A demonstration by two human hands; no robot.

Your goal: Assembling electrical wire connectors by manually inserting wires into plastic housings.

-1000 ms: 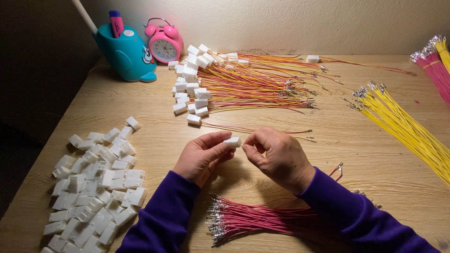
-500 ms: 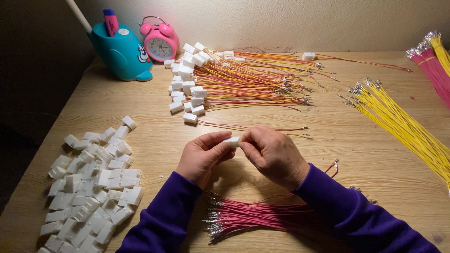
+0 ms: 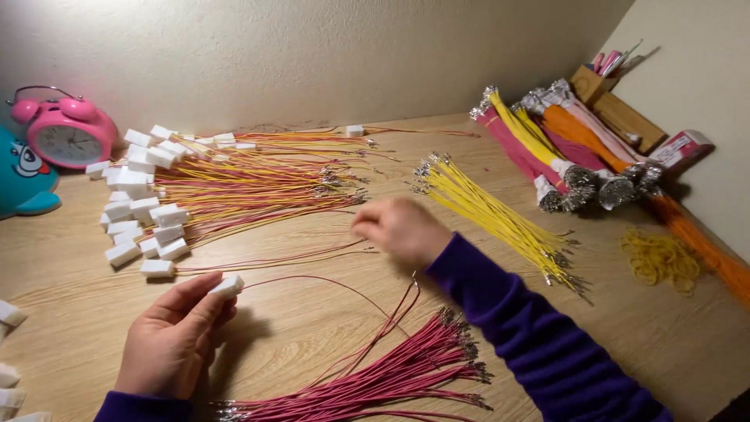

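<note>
- Head view, near: loose red wires (image 3: pixel 391 375) lie at the bottom centre.
- Left hand (image 3: pixel 176 336) pinches a white connector (image 3: pixel 227 286), one red lead trailing right.
- Right hand (image 3: pixel 398 228), blurred, grip unclear, hovers mid-table near the yellow wires (image 3: pixel 500 219).
- Step looks like wire insertion; next needs one yellow wire picked.
- Far left: finished harness pile (image 3: pixel 234 184).

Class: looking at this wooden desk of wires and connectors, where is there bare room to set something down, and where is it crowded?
Bare wood lies left of the left hand, below the row of white plastic connectors. Another free patch sits between the loose yellow wires and the yellow rubber bands. The back right corner, with its bundled coloured wires, is crowded.
</note>
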